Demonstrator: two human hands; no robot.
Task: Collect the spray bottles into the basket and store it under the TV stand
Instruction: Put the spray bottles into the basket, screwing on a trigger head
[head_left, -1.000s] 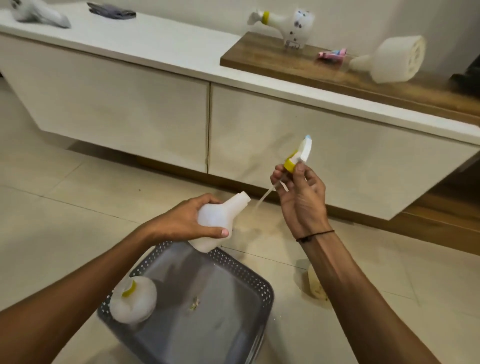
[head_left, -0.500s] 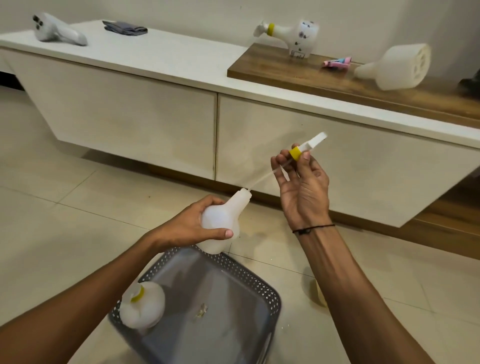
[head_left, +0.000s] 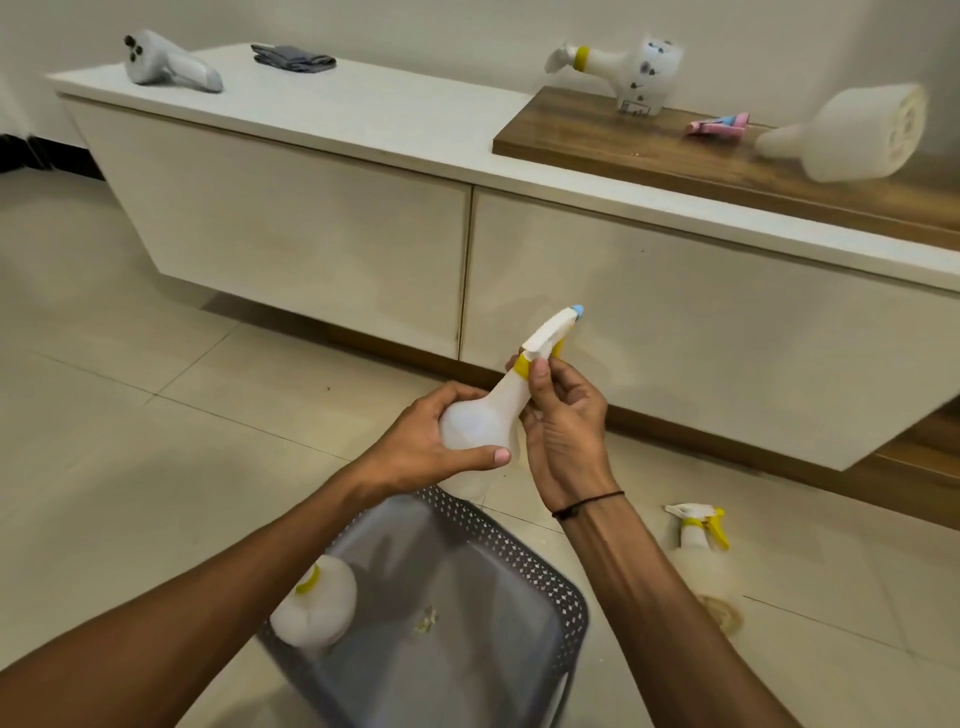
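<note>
The left hand (head_left: 436, 441) is wrapped around the round belly of a white bottle (head_left: 483, 426), thumb underneath, holding it tilted with the neck pointing up and away. The right hand (head_left: 563, 421) pinches the yellow collar where the spray head (head_left: 553, 332) meets the neck, fingertips closed on it, so it looks like the person is screwing the head on or snugging it up. Makes sense: one hand steadies the body so the other can twist.

All this happens right above the far edge of the grey basket (head_left: 545, 577) on the floor, which is handy since the bottle only needs to drop straight down once the top is tight. One white bottle with a yellow collar (head_left: 317, 605) already lies in the basket's near-left corner.

Plenty left to gather though. Another sprayer (head_left: 698, 545) lies on its side on the tiles just right of the right forearm, and two more sit on the wooden part of the TV stand (head_left: 322, 119): a spotted one (head_left: 634, 73) and a big plain one (head_left: 852, 137) tipped over, looking headless from here. A handheld white gadget (head_left: 166, 65) and a folded cloth (head_left: 293, 57) are at the stand's left end, probably not part of the job. The gap under the stand looks open for the basket later.
</note>
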